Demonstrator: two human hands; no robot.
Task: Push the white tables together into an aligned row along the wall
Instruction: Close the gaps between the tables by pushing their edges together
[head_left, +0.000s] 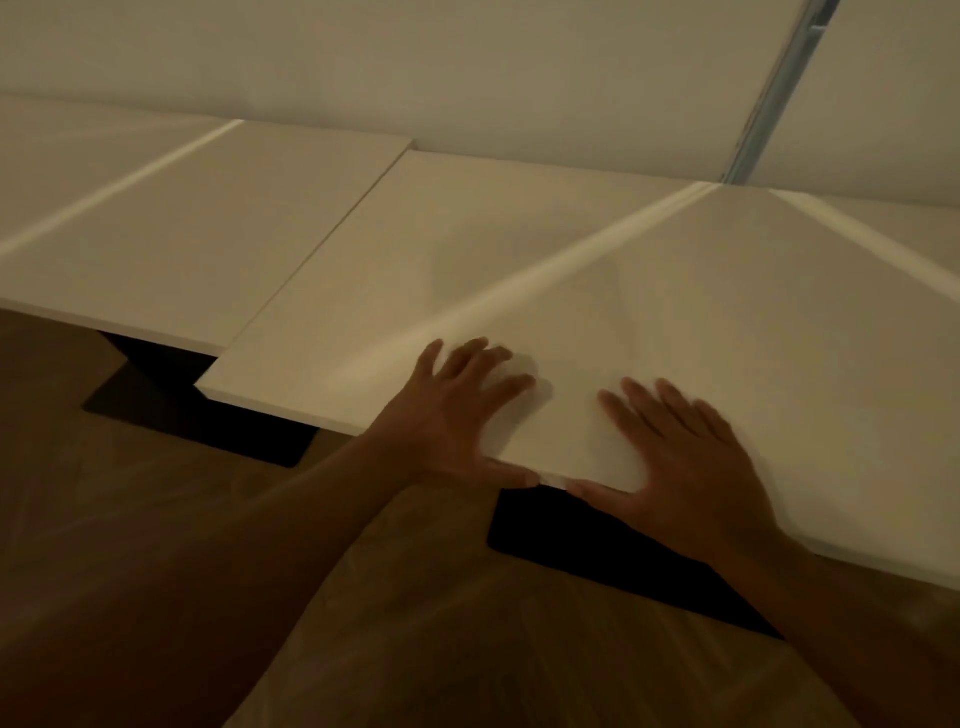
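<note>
Both your hands lie flat on the near table (597, 312), close to its front edge. Your left hand (457, 410) has its fingers spread wide on the white top, and its thumb runs along the front edge. Your right hand (685, 467) is spread flat too, just beside the left one, and its thumb also sits at the edge. Neither hand is pinching or gripping anything. They only press down on the top.

The table under your hands is right in front of you, with the wall (467, 67) behind it. The next table (197, 223) is on your left. The two tops sit side by side with only a thin dark line between them, so they look almost touching. But they do not line up. The front edge of your table sticks out closer to you than the front edge of the left table. Its back corner also sits a bit away from the wall, while the left table goes further back.

So I think the push should go straight away from you, toward the wall, not sideways. The row runs left to right along the wall. Your left hand is nearer to the seam. Push evenly with both hands, or the table may turn. The dark table feet (623, 561) rest on the brown floor (130, 519).
</note>
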